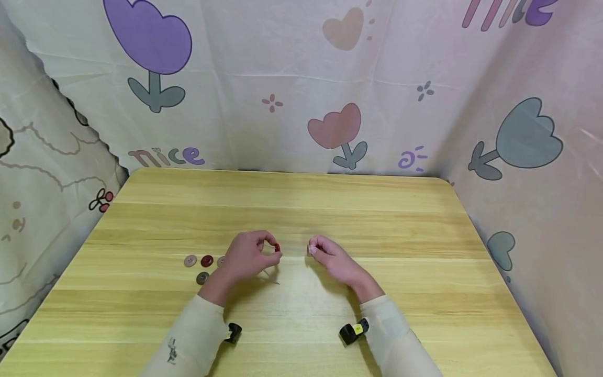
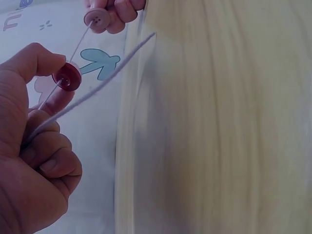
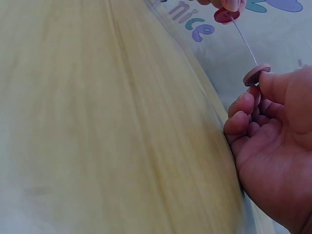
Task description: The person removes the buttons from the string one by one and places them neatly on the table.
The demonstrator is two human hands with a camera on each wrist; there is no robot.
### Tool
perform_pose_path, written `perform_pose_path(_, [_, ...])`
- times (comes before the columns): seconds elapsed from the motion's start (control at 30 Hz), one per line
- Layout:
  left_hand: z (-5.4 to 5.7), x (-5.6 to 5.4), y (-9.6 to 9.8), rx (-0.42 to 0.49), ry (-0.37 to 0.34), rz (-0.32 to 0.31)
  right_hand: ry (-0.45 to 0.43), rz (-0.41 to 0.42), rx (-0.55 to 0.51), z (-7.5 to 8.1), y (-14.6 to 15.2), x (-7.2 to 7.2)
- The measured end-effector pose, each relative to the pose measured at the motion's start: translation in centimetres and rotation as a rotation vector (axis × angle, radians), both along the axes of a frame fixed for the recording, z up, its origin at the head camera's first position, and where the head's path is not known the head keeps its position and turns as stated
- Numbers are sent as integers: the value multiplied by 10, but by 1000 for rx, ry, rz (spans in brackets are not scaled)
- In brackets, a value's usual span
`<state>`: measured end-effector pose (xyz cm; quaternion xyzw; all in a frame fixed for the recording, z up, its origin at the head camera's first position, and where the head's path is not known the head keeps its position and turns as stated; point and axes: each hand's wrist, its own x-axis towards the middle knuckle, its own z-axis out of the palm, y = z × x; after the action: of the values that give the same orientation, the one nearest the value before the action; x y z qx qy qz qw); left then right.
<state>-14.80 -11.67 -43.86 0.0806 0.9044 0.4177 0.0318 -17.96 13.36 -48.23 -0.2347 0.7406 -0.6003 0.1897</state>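
Note:
Thumb and index finger of my left hand (image 1: 247, 255) pinch a red button (image 2: 67, 77) above the table. A pale string (image 2: 95, 89) passes through this button, and its other end trails out from under the curled fingers of that hand. Opposite, a little to the right, my right hand (image 1: 333, 258) pinches a pinkish button (image 3: 257, 74) between thumb and fingers. The string runs straight across the gap from the red button to the pinkish one. In the left wrist view the pinkish button's face shows several small holes.
Left of my left hand, loose buttons lie on the wooden table (image 1: 301, 324): a pink one (image 1: 190, 261), a dark red one (image 1: 207, 261), a grey-brown one (image 1: 202, 278) and another pinkish one (image 1: 221, 261) partly behind the hand. A printed cloth (image 1: 235, 125) hangs around the table.

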Motion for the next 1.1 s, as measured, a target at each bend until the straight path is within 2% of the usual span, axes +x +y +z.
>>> perform_pose_path(0.37, [2,1,-12,1,14,7,-5,0,-5,1,0,1])
perform_pose_path(0.6, [2,4,-19,-8,-7,23,-17,-8,6,0,0,-1])
perform_pose_path(1.0, [0,5,-33,-16,-2,42,-8,-7,0,0,1,-1])
perform_pose_path(1.1, [0,6,-36,-12,-7,50,-9,-2,-8,13,0,4])
